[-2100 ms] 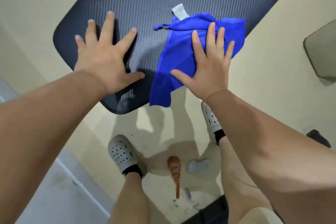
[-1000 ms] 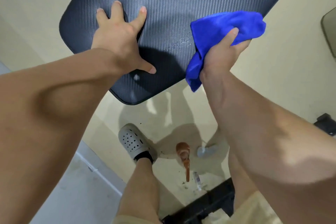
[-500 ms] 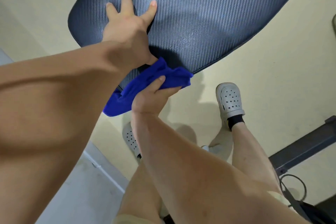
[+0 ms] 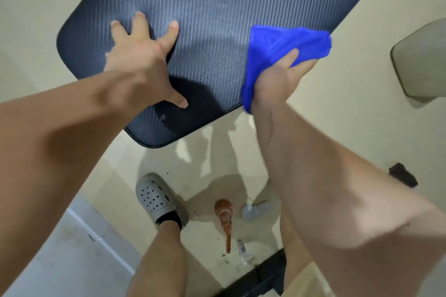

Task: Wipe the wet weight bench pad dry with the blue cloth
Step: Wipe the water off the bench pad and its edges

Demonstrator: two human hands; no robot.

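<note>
The left hand [image 4: 142, 65] lies flat with its fingers spread wide, palm and thumb pressed onto the dark, ribbed weight bench pad [image 4: 217, 7] near its rounded near-left corner. The right hand [image 4: 277, 79] is closed in a fist around the bunched bright blue cloth [image 4: 287, 43], which it holds against the pad's right edge, a loose tail of cloth hanging below the wrist past the pad's rim. Below on the pale floor [image 4: 350, 116] stand a grey perforated clog [image 4: 154, 198] and a brown bulb-shaped object [image 4: 224, 214]; no writing or brand can be read anywhere.
</note>
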